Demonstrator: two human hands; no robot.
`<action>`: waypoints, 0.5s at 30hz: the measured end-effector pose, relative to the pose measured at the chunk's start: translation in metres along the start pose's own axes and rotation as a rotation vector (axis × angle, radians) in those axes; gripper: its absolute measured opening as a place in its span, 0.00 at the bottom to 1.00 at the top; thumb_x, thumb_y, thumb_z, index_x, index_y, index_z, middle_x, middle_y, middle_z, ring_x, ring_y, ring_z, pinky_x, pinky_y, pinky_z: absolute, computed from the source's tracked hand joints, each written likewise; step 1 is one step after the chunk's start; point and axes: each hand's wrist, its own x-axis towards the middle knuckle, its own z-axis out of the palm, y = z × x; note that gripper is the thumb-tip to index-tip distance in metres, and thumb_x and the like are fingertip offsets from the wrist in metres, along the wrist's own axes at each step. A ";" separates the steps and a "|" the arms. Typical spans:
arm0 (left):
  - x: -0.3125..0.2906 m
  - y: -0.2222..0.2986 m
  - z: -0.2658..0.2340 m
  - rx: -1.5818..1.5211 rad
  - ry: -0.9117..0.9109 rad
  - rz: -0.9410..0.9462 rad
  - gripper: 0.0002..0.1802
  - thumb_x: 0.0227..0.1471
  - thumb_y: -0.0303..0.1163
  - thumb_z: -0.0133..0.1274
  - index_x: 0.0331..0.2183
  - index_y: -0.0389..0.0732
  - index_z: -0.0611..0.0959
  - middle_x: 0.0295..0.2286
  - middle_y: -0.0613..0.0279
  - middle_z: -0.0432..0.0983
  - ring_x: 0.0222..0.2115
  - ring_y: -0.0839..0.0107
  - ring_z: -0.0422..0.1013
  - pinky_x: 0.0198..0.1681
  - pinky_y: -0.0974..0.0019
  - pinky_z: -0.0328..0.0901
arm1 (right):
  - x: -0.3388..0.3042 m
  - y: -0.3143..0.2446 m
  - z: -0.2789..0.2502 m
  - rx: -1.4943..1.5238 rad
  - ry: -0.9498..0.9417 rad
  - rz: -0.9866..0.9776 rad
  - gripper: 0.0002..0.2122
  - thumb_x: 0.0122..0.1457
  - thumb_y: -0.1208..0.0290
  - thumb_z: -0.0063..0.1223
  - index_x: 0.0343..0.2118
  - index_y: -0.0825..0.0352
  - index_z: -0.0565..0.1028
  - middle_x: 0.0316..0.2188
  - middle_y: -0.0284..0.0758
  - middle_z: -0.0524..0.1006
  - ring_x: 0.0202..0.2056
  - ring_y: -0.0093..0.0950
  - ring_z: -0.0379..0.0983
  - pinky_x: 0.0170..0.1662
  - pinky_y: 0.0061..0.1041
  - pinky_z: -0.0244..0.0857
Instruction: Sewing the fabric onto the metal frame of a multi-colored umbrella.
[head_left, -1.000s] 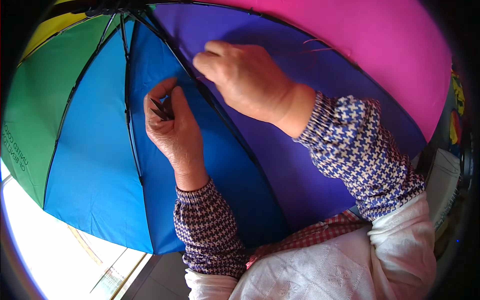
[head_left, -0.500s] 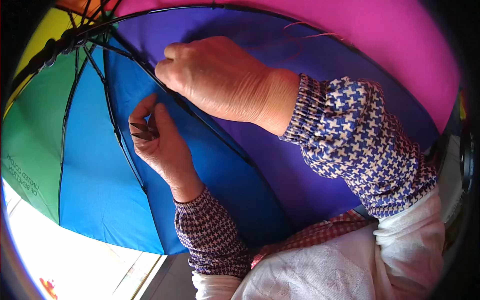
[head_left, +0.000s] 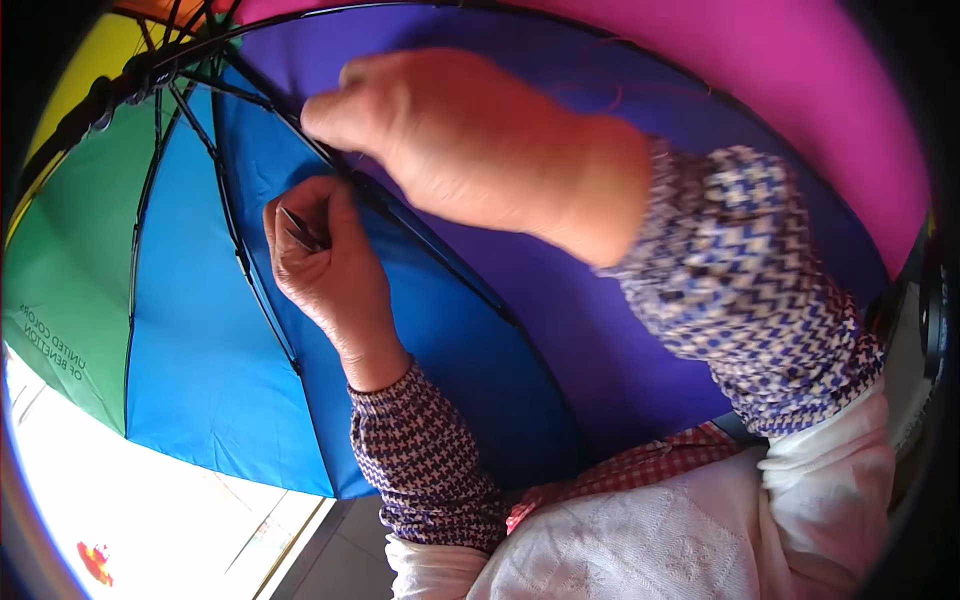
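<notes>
the left hand [head_left: 325, 265] is curled shut on a small dark tool [head_left: 300, 230], pressed on a black rib [head_left: 420, 250] of the rainbow umbrella [head_left: 200, 330]. the right hand [head_left: 470, 150] pinches the rib higher up, near the hub; what it holds, i cannot tell. keep the cloth flat and work slowly.

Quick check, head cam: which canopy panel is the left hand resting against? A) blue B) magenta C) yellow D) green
A: the left hand lies on the blue panel of the open umbrella, pinching a small thin dark item beside a dark rib; the green panel sits further to its left and the magenta panel lies beyond the right hand.
</notes>
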 end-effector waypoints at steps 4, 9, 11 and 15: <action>-0.002 0.000 -0.012 -0.010 -0.011 -0.061 0.04 0.50 0.18 0.54 0.29 0.38 0.78 0.25 0.75 0.66 0.24 0.87 0.60 0.28 0.82 0.56 | -0.006 0.002 -0.019 0.024 -0.045 0.008 0.04 0.46 0.72 0.54 0.22 0.66 0.75 0.26 0.41 0.74 0.31 0.42 0.74 0.35 0.38 0.70; -0.004 0.000 -0.016 -0.028 0.023 -0.108 0.05 0.51 0.18 0.54 0.28 0.39 0.78 0.25 0.75 0.67 0.24 0.87 0.61 0.28 0.82 0.56 | -0.012 -0.006 0.001 -0.024 0.076 -0.034 0.05 0.45 0.80 0.51 0.18 0.69 0.66 0.23 0.40 0.66 0.26 0.40 0.67 0.29 0.36 0.62; -0.002 -0.001 -0.018 -0.030 0.020 -0.121 0.05 0.51 0.18 0.54 0.28 0.39 0.78 0.25 0.75 0.68 0.24 0.87 0.61 0.28 0.82 0.57 | -0.013 -0.007 0.011 -0.101 0.084 -0.053 0.06 0.46 0.80 0.50 0.18 0.70 0.66 0.23 0.40 0.65 0.27 0.40 0.67 0.28 0.36 0.62; -0.001 -0.001 -0.020 -0.053 0.007 -0.116 0.05 0.51 0.18 0.54 0.28 0.40 0.78 0.24 0.75 0.68 0.24 0.87 0.61 0.29 0.82 0.57 | -0.012 -0.003 0.010 -0.120 0.075 -0.105 0.08 0.48 0.79 0.50 0.17 0.71 0.65 0.22 0.40 0.64 0.27 0.39 0.67 0.28 0.37 0.62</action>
